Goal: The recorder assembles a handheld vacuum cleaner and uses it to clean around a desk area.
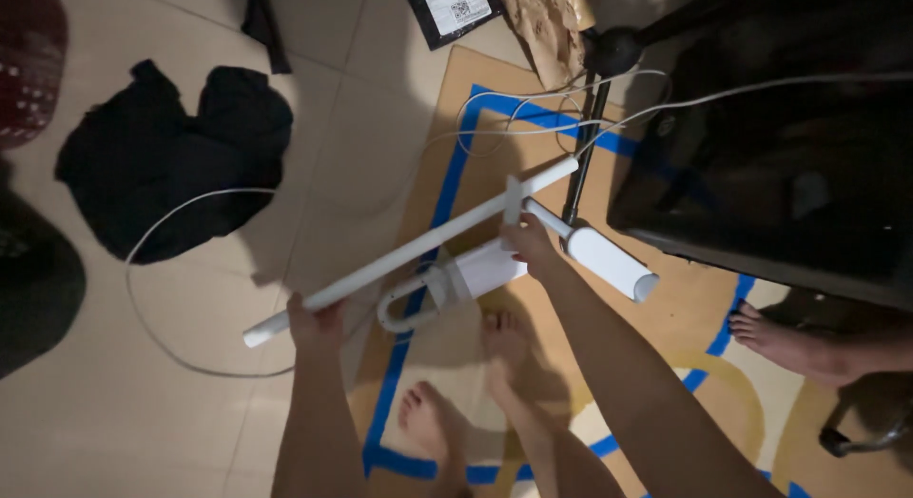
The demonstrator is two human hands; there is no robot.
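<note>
Shadow swallows the right side, where a dark bulky piece of furniture (pixel 789 165) is hard to make out and a second person's bare foot (pixel 789 344) is cut off. Left hand (pixel 317 323) has its fingers closed around the low end of a long white plastic tube (pixel 409 255). Right hand (pixel 531 248) pinches the white cylindrical body (pixel 533 255) crossing beneath (fingertips partly hidden), above an orange mat with blue stripes (pixel 447 175).
</note>
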